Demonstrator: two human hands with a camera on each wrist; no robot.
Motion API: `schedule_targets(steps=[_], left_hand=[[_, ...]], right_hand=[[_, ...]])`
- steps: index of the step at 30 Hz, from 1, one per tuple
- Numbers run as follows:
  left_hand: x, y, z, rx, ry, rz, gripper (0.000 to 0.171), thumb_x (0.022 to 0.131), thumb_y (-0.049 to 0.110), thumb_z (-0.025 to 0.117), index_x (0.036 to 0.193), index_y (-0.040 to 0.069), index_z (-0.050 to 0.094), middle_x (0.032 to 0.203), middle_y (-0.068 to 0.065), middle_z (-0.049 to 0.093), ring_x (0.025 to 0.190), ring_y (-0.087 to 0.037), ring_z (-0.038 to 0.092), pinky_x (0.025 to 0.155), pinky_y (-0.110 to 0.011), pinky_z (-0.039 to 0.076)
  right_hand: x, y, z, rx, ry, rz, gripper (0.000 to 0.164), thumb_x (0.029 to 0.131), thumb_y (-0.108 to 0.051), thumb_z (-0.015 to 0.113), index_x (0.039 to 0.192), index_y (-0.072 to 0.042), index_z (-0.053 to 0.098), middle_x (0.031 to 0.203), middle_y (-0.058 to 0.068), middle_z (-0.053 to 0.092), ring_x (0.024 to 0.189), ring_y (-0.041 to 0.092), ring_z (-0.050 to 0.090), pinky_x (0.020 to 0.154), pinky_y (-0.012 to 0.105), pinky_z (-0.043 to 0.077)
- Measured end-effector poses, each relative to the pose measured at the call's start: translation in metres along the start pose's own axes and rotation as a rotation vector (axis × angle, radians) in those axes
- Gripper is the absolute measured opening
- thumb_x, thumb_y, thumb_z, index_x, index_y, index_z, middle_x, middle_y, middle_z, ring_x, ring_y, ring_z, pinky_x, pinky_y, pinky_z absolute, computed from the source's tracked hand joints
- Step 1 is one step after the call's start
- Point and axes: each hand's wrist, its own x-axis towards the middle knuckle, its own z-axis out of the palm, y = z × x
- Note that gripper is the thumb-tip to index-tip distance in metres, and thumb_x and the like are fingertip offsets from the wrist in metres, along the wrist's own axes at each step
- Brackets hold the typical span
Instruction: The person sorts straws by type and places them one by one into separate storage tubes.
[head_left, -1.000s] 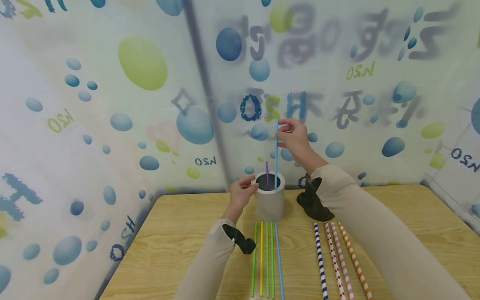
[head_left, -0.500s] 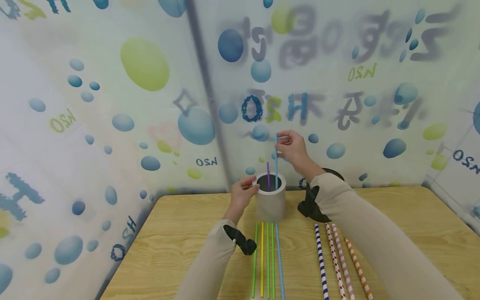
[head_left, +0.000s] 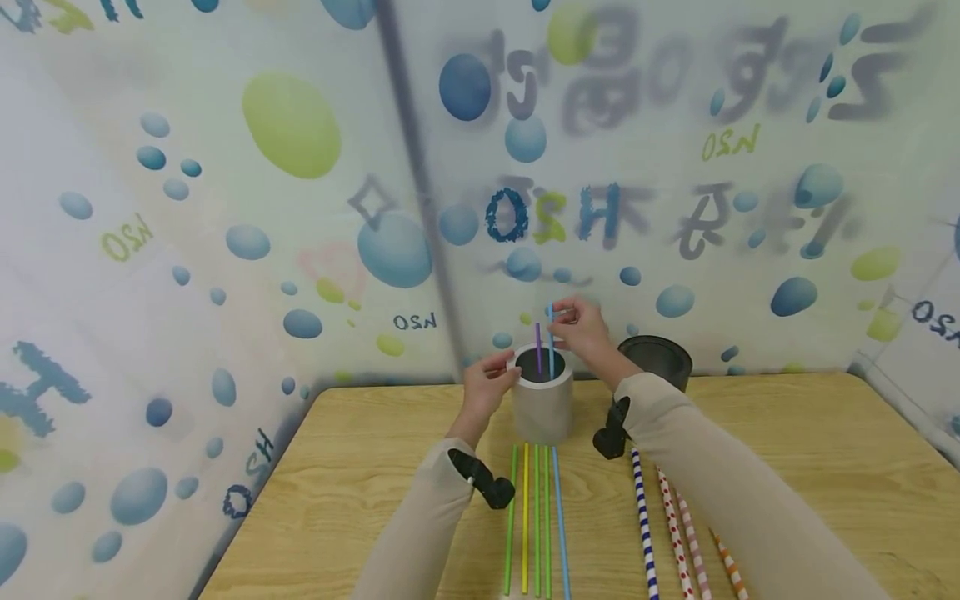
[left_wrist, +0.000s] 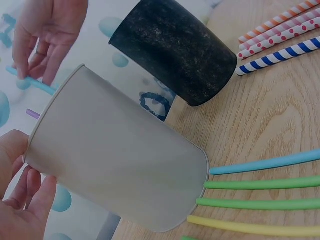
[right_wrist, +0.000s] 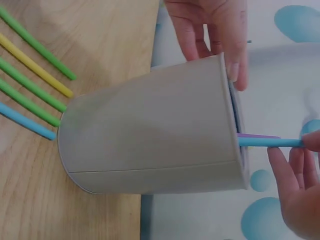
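My right hand [head_left: 588, 337] pinches a light blue straw [head_left: 552, 360] near its top end. Its lower part is inside a light grey round container [head_left: 542, 415], hidden by the wall. A purple straw [head_left: 538, 343] stands in the same container, its top sticking out past the rim. On the left side my left hand [head_left: 483, 392] holds the container at the rim, thumb over the edge and fingers outside, as the right wrist view shows. In front of the container several plain straws lie side by side: green, a yellow one [head_left: 525, 517] and a blue one [head_left: 560, 521].
A black round container [head_left: 656, 360] stands to the right, partly behind my right forearm. Patterned straws lie in front of it: blue-striped [head_left: 643, 521], red-dotted [head_left: 672, 525], pink-striped and orange-striped. A wall with printed bubbles rises behind the wooden table [head_left: 337, 467].
My right hand has moved down with the light blue straw, which now reaches deeper into the grey container. The black container has come into view behind the right forearm. My left hand stays put.
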Motion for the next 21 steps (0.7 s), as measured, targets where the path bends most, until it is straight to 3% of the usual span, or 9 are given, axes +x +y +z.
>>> schedule_targets(steps=[9,21], left_hand=[[0.000,0.000,0.001,-0.004,0.005,-0.008,0.032,0.081,0.009,0.068,0.113,0.004,0.065,0.107,-0.012,0.060,0.095,-0.023,0.055,0.078,-0.031,0.049],[0.001,-0.002,0.000,0.010,0.005,0.006,0.033,0.081,0.009,0.068,0.113,0.004,0.065,0.107,-0.013,0.060,0.095,-0.024,0.055,0.078,-0.032,0.049]], right_hand=[[0.002,0.013,0.011,-0.113,-0.004,0.105,0.028,0.085,0.002,0.057,0.112,0.003,0.050,0.094,0.014,0.051,0.079,0.023,0.055,0.073,0.037,0.052],[0.004,0.013,0.020,-0.185,0.045,0.148,0.027,0.081,0.005,0.060,0.107,0.004,0.054,0.095,0.018,0.056,0.080,0.027,0.058,0.068,0.036,0.053]])
